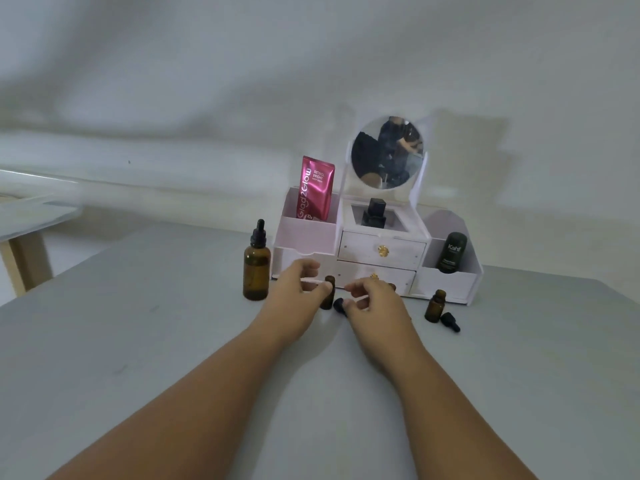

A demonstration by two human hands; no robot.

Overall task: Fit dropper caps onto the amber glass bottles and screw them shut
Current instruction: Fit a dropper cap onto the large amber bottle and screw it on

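My left hand (296, 289) closes its thumb and fingers around a small open amber bottle (327, 299) standing on the grey table (173, 341). Just right of it, my right hand (375, 304) pinches a black dropper cap (338, 305) low near the table, almost touching the bottle. A tall amber bottle (256, 275) with its dropper cap on stands to the left. Another small open amber bottle (435, 308) stands to the right, with a loose black dropper cap (451, 322) lying beside it. A further small bottle (392, 286) peeks out behind my right hand, mostly hidden.
A white drawer organiser (381, 251) with a round mirror (387, 152) stands right behind the bottles. It holds a pink sachet (314, 188), a black perfume bottle (374, 213) and a dark Kahf container (452, 252). The table's left edge falls away towards a wooden table leg (20, 265).
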